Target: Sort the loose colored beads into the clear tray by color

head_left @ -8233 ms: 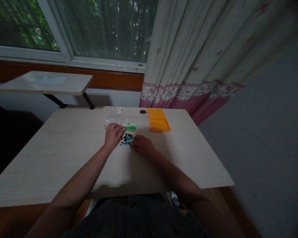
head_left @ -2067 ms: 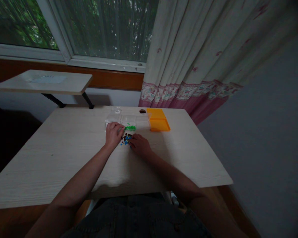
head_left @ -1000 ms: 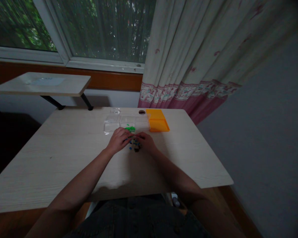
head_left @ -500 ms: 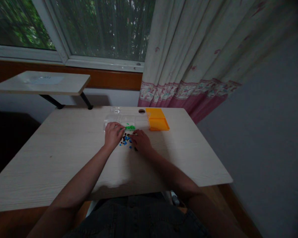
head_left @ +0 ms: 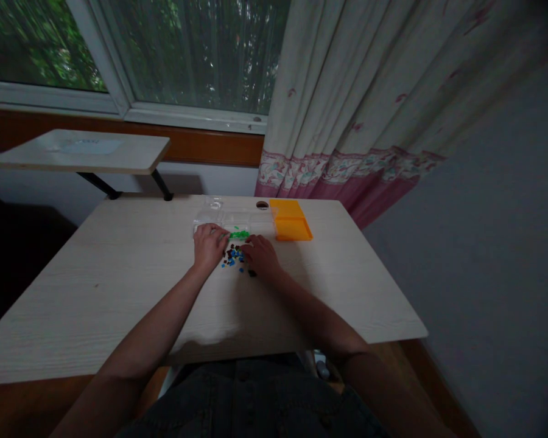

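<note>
My left hand (head_left: pixel 209 246) is at the front left of a clear plastic box (head_left: pixel 261 226), its fingers bent and close together. Whatever they hold is too small to make out. My right hand (head_left: pixel 260 253) hovers low at the right side of a loose pile of small blue, brown and yellow pieces (head_left: pixel 232 255), fingers curved and slightly apart, with nothing visible in them. Small bright green pieces (head_left: pixel 240 234) lie in the box's middle compartment, between the two hands. A dark piece (head_left: pixel 252 273) lies below the right hand.
An orange tray or lid (head_left: pixel 294 229) lies right of the clear box. Behind them is a round cable hole (head_left: pixel 262 205) in the pale wooden table (head_left: pixel 132 280). A raised shelf (head_left: pixel 132 146) on black supports stands at the back left. Curtains (head_left: pixel 329 121) hang beyond the table.
The view has shifted very slightly. Both hands stay about where they were, with only small finger movement near the pieces.
</note>
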The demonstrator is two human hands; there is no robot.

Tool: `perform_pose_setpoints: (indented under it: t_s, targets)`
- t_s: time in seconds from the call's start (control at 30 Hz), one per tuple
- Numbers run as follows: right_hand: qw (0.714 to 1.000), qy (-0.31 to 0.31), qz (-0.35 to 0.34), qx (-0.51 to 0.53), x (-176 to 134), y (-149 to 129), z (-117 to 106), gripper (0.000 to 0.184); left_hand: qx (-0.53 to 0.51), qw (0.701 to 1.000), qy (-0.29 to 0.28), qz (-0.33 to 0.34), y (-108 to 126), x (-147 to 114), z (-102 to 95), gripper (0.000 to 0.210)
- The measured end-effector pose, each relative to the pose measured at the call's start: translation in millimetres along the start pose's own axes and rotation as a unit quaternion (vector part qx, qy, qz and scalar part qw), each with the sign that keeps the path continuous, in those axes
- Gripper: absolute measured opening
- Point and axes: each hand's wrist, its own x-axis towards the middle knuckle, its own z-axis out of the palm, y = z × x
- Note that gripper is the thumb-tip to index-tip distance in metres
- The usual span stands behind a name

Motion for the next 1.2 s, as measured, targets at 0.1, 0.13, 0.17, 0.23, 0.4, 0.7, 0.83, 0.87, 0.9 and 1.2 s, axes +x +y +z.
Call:
perform_pose_setpoints:
  t_s: [0.1, 0.13, 0.17, 0.23, 0.4, 0.7, 0.83, 0.87, 0.9, 1.2]
  targets:
    - [1.0, -0.01, 0.003, -0.011, 2, 2, -1, 0.023, -0.001, 1.0, -0.002, -0.004, 0, 0, 0.0, 0.019]
    - [1.0, -0.012, 0.007, -0.014, 3, 2, -2, 0.022, 0.0, 1.0, -0.003, -0.005, 0, 0, 0.0, 0.02]
    - [1.0, -0.014, 0.01, -0.017, 3, 2, -3, 0.021, 0.001, 1.0, -0.004, -0.005, 0, 0, 0.0, 0.02]
    - [0.999, -0.018, 0.011, -0.024, 4, 3, -6, 0.019, 0.002, 1.0, -0.008, -0.003, 0, 0, 0.1, 0.02]
    - [0.999, -0.037, 0.014, -0.038, 6, 2, -11, 0.021, 0.006, 1.0, -0.01, -0.003, 0, -1, 0.8, 0.021]
    - [0.999, -0.039, 0.004, -0.024, 6, 3, -9, 0.022, 0.022, 0.999, -0.03, 0.004, -2, -2, 2.3, 0.025]
    - [1.0, -0.027, 0.006, -0.008, 6, 4, -5, 0.022, 0.013, 1.0, -0.023, 0.01, 1, -1, -0.8, 0.027]
    - [1.0, -0.02, 0.009, 0.007, 7, 5, -4, 0.021, 0.005, 1.0, -0.024, 0.019, 2, -1, -2.3, 0.027]
    - [0.999, -0.01, 0.015, 0.029, 7, 6, -2, 0.02, -0.006, 0.999, -0.028, 0.032, 4, -1, -4.0, 0.027]
    - [0.94, 0.066, 0.174, 0.287, 11, 14, 4, 0.013, -0.067, 0.979, -0.115, 0.156, 16, -4, -8.2, 0.027]
